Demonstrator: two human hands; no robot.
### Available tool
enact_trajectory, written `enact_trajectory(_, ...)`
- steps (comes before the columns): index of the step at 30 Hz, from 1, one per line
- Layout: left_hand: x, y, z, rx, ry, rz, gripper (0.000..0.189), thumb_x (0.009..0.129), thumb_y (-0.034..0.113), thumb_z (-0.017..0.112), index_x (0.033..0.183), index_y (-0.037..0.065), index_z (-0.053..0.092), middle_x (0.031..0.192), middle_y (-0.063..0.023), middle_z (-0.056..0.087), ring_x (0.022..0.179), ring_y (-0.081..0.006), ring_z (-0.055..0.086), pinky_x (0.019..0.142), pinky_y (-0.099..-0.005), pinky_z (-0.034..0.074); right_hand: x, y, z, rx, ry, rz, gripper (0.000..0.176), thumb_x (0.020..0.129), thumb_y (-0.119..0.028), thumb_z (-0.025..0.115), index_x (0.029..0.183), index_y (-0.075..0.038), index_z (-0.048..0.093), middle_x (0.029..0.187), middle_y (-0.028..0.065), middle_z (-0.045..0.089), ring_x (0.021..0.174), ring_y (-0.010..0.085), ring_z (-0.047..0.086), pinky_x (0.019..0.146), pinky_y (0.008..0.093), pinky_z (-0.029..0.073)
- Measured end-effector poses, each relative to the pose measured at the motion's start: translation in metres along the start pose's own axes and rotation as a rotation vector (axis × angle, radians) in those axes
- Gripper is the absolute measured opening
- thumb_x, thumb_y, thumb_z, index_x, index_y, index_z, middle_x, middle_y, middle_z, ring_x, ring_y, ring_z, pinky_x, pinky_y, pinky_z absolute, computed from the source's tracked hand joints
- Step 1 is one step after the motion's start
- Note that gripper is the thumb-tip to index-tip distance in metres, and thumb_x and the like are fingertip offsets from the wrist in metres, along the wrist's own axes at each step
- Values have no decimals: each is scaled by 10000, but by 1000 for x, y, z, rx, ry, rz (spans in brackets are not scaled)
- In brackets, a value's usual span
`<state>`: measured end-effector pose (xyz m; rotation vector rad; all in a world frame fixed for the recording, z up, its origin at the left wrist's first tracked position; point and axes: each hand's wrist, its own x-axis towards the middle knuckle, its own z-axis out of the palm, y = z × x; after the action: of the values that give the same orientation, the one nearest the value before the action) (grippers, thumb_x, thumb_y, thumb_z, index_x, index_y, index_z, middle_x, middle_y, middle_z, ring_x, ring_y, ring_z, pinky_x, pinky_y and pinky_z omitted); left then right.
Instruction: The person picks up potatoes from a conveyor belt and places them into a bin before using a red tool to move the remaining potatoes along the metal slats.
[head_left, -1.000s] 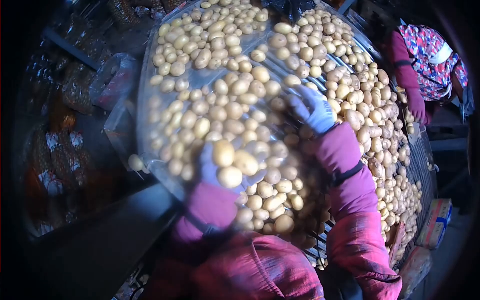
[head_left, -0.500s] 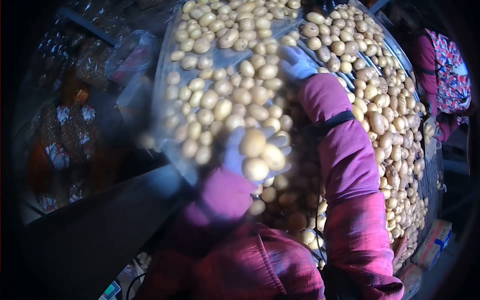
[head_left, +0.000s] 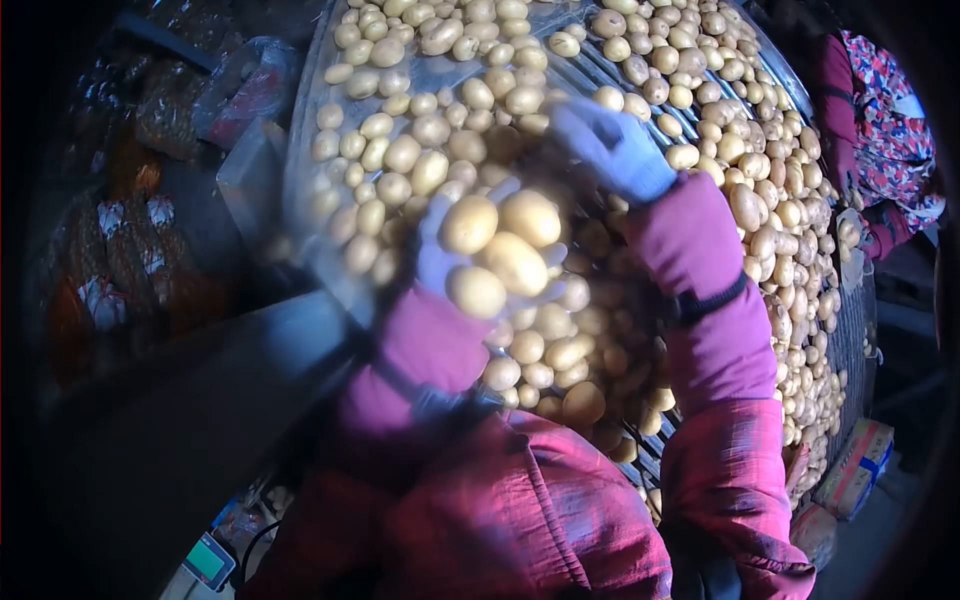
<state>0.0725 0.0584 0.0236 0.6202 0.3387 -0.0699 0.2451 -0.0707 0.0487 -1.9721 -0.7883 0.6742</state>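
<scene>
My left hand (head_left: pixel 433 250), in a pale glove, is turned palm up and cups several yellow-skinned potatoes (head_left: pixel 514 264) with its fingers curled up round them. Below and around it lie many loose potatoes (head_left: pixel 404 154) on the sorting surface. My right hand (head_left: pixel 615 150), gloved too, hovers over the potatoes further up, beside the dark slats (head_left: pixel 590 75). Motion smears its fingers, and I cannot tell whether they grip anything. Both forearms wear purple sleeve covers.
To the right, a thick band of potatoes (head_left: pixel 770 240) runs along the slatted bed. Another person (head_left: pixel 885 130) stands beyond its far edge. Filled net bags (head_left: pixel 125 255) are at the left. A small display (head_left: pixel 208 560) sits bottom left, and a taped box (head_left: pixel 858 468) lower right.
My right hand has drawn back slightly toward me and to the right. My left hand, still full of potatoes, has shifted up and left, with one more potato now showing in it.
</scene>
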Motion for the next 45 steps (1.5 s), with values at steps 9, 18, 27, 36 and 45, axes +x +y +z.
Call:
enact_trajectory(9,6,-6,-31,-302,73,-12,481,942,383,365,1278,40,389,1163,-133,498,1007,-256,536,811,-387,493,65,25,49,-545,-86,-5,372,830,-269,589,1148,-97,503,1051,155,609,980,303,586,845,368,455)
enact_trajectory(18,17,-25,-30,-332,-20,-101,573,917,490,361,1295,61,404,1211,-153,476,1045,-271,504,881,-402,446,-42,-26,38,360,-95,-186,364,916,-296,496,1147,-24,569,1073,87,597,994,183,551,870,327,437)
enact_trajectory(27,-2,-9,10,-558,114,-235,526,900,537,387,1249,149,460,1251,-90,456,1112,-299,436,881,-471,431,-82,-31,49,610,103,-26,515,949,-457,362,1223,-53,529,1130,77,567,1058,180,512,925,327,392)
enact_trajectory(36,-110,-15,-26,343,-320,247,455,777,435,555,1080,96,570,1067,-157,578,956,-328,559,746,-453,466,-158,-86,84,62,-167,-466,421,905,-257,512,1246,-12,487,1187,139,526,1116,277,489,954,366,371)
enact_trajectory(45,-314,-6,-157,-647,15,170,643,830,607,403,1330,203,406,1374,-185,382,1172,-424,446,889,-586,385,-203,-63,140,422,-450,-70,372,948,-226,467,1238,7,482,1055,70,596,924,128,539,812,277,446)
